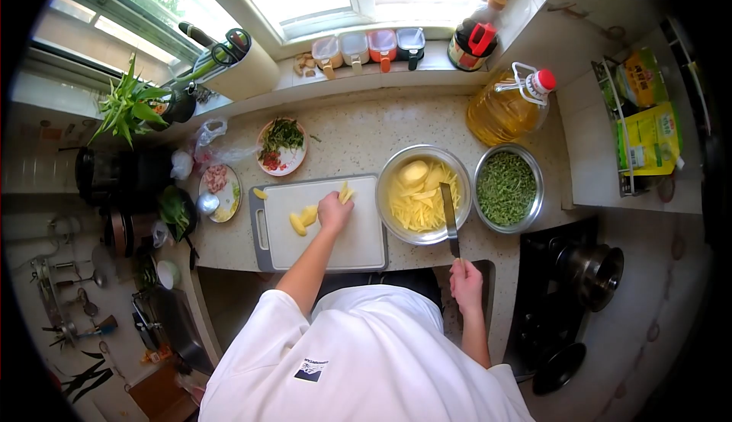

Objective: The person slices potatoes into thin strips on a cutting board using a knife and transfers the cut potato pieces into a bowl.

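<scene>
My left hand is closed over the cutting board, with pale yellow potato pieces showing at its fingertips. More potato slices lie on the board left of that hand, and a small piece rests at its upper left corner. In my right hand is the handle of a kitchen knife. Its blade reaches over the rim of a metal bowl. Inside the bowl are potato shreds and a larger peeled potato piece.
Right of the potatoes stands a bowl of chopped green vegetables, with an oil jug behind it. Two plates of ingredients sit left and behind the board. Spice boxes line the sill. A stove is at right.
</scene>
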A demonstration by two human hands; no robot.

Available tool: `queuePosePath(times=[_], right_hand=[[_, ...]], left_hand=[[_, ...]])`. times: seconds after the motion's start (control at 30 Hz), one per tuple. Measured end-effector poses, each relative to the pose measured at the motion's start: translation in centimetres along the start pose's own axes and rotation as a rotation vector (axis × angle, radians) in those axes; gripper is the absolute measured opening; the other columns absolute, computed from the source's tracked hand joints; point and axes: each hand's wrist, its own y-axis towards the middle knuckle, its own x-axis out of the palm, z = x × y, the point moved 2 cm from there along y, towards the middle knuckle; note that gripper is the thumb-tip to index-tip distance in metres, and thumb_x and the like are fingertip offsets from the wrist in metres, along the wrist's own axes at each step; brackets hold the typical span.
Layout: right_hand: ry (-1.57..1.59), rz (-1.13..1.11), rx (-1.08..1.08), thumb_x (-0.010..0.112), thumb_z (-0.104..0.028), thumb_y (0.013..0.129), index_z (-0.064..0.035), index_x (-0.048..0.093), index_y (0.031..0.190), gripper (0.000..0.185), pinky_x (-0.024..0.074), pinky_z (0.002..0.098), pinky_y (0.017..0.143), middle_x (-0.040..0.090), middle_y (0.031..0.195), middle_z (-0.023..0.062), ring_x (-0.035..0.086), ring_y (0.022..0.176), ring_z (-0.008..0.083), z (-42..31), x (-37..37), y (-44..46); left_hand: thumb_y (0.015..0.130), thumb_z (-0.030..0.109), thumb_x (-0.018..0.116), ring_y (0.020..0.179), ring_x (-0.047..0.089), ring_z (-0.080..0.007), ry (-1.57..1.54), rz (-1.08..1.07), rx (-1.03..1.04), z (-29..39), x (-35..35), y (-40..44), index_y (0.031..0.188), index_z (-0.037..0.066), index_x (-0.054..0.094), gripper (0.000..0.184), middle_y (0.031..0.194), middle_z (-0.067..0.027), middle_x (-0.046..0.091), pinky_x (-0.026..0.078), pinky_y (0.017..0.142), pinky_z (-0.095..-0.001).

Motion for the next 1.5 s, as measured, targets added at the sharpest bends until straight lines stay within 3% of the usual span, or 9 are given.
queuePosePath(times=[0.1, 0.3, 0.7, 0.9, 1.0, 1.1, 1.2, 1.4, 1.5], right_hand=[[0.012, 0.007, 0.0, 0.06, -0.033, 0.108, -0.008, 0.058, 0.084, 0.035, 0.0296, 0.0236, 0.038, 0.048, 0.055, -0.0035, 0.042, 0.042, 0.005, -0.3, 0.0, -0.1], [0.037, 0.03, -0.02, 0.059, -0.033, 0.109, -0.0075, 0.058, 0.085, 0.035, 0.0301, 0.0238, 0.038, 0.048, 0.056, -0.0029, 0.042, 0.042, 0.0054, -0.1, -0.8, 0.2], [0.13, 0.075, 0.069, 0.063, -0.031, 0.107, -0.0069, 0.062, 0.087, 0.032, 0.0316, 0.0226, 0.04, 0.048, 0.056, -0.005, 0.044, 0.044, 0.0043, -0.9, -1.6, 0.1], [0.107, 0.06, 0.064, 0.063, -0.033, 0.107, -0.007, 0.062, 0.086, 0.033, 0.0325, 0.0228, 0.041, 0.048, 0.057, -0.0055, 0.045, 0.046, 0.004, -0.9, -1.4, 0.3], [0.091, 0.059, 0.07, 0.064, -0.033, 0.107, -0.0074, 0.062, 0.085, 0.034, 0.0329, 0.0229, 0.042, 0.048, 0.058, -0.0057, 0.045, 0.046, 0.0039, -1.1, -1.1, 0.5], [0.099, 0.053, 0.076, 0.065, -0.034, 0.107, -0.0077, 0.062, 0.085, 0.034, 0.0332, 0.0228, 0.043, 0.049, 0.058, -0.0059, 0.045, 0.047, 0.0041, -1.2, -0.7, 0.6], [0.033, 0.056, 0.036, 0.065, -0.034, 0.106, -0.0078, 0.062, 0.084, 0.034, 0.0332, 0.0227, 0.044, 0.049, 0.058, -0.006, 0.045, 0.048, 0.0039, -0.6, -0.6, 0.9], [0.087, 0.083, 0.095, 0.063, -0.032, 0.107, -0.0082, 0.06, 0.084, 0.034, 0.0332, 0.0227, 0.042, 0.048, 0.058, -0.005, 0.045, 0.046, 0.0041, -1.7, -0.7, 0.4], [0.151, 0.079, 0.127, 0.062, -0.032, 0.108, -0.0081, 0.059, 0.085, 0.034, 0.0334, 0.0228, 0.041, 0.049, 0.057, -0.0044, 0.045, 0.045, 0.0043, -1.0, -0.8, 0.5]], left_hand=[[0.08, 0.033, 0.076, 0.093, 0.074, -0.039, -0.047, -0.012, -0.024, 0.0, -0.2, -0.2, 0.101, 0.005, 0.077, 0.035, 0.095, -0.0203, 0.077, 0.058, 0.084, -0.0466], [0.084, 0.03, 0.076, 0.085, 0.072, -0.0349, -0.386, -0.035, 0.247, 5.6, -2.5, -2.8, 0.099, 0.005, 0.076, 0.03, 0.094, -0.0154, 0.074, 0.058, 0.079, -0.0415], [0.072, 0.02, 0.073, 0.079, 0.071, -0.0334, 0.253, -0.135, 0.864, 12.5, -0.2, -5.9, 0.08, 0.01, 0.071, 0.013, 0.074, -0.0114, 0.07, 0.059, 0.072, -0.0461], [0.075, 0.031, 0.075, 0.096, 0.072, -0.0306, 0.353, -0.338, 0.471, 13.7, -1.3, -6.0, 0.095, 0.014, 0.079, 0.027, 0.091, -0.01, 0.073, 0.06, 0.085, -0.0446], [0.075, 0.033, 0.077, 0.102, 0.072, -0.0322, 0.248, -0.364, 0.424, 14.1, -2.1, -5.7, 0.104, 0.014, 0.08, 0.036, 0.11, -0.0153, 0.072, 0.059, 0.085, -0.0467], [0.074, 0.035, 0.078, 0.106, 0.068, -0.0342, 0.06, -0.541, 0.33, 13.8, -1.1, -4.3, 0.106, 0.015, 0.081, 0.038, 0.115, -0.0147, 0.07, 0.056, 0.093, -0.047], [0.072, 0.036, 0.081, 0.11, 0.063, -0.0355, 0.033, -0.289, 0.681, 13.5, -0.6, -4.5, 0.101, 0.015, 0.082, 0.036, 0.116, -0.0132, 0.069, 0.052, 0.099, -0.0451], [0.08, 0.025, 0.082, 0.098, 0.063, -0.0257, -0.234, -0.246, 0.696, 13.8, 0.0, -4.7, 0.093, 0.009, 0.08, 0.02, 0.106, -0.0069, 0.068, 0.053, 0.092, -0.039], [0.093, 0.023, 0.076, 0.09, 0.065, -0.0167, -0.525, -0.482, 0.255, 12.4, -0.5, -4.4, 0.097, 0.007, 0.078, 0.016, 0.102, -0.003, 0.071, 0.054, 0.088, -0.0332]])
